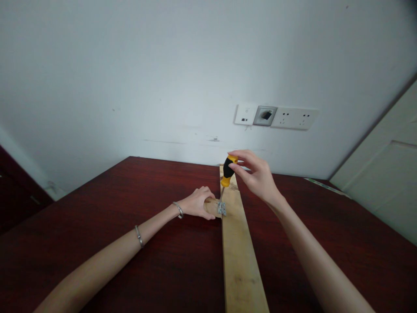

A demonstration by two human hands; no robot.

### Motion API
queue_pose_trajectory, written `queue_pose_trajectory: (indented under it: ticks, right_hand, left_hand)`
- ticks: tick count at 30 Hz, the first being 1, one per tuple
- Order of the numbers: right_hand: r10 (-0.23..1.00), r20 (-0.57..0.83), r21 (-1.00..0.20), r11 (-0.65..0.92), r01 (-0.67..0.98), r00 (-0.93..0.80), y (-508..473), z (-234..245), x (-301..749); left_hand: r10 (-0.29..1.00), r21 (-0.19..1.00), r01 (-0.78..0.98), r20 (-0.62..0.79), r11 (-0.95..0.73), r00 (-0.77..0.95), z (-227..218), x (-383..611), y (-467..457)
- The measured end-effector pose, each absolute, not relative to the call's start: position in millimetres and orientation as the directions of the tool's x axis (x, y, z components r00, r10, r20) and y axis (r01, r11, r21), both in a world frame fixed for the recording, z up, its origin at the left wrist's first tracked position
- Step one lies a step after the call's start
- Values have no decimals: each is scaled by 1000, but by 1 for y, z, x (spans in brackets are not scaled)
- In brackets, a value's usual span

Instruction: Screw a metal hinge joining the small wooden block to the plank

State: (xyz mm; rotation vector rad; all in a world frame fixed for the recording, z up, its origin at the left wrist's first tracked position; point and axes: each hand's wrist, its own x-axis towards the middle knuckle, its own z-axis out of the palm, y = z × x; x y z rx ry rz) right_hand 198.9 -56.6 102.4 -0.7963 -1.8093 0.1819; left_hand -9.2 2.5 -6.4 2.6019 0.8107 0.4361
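My right hand (252, 171) grips the top of a yellow and black screwdriver (229, 170) between thumb and fingers. Its shaft slants down to a small metal hinge (221, 208), where the tip meets the upper part; the exact contact is too small to make out. The hinge spans a long pale wooden plank (243, 252) and a small wooden block (211, 208) at the plank's left edge. Around that block my left hand (198, 203) is closed, thumb on the near side and fingers on the far side.
The plank lies lengthwise on a dark red wooden table (146, 182) whose far edge meets a white wall (163, 78). Sockets (293, 118) and a black plug (266, 115) are on that wall. A thin, flat strip (327, 187) lies along the far right edge, near a pale door (391, 174).
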Motion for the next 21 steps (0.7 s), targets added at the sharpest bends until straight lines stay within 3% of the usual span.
queue_pose_trajectory:
  ticks: [21]
  right_hand:
    - [569,809,-455,766,455,-149,-53,97,193]
  left_hand:
    - [590,439,472,181,-765,787,-7,-9,3]
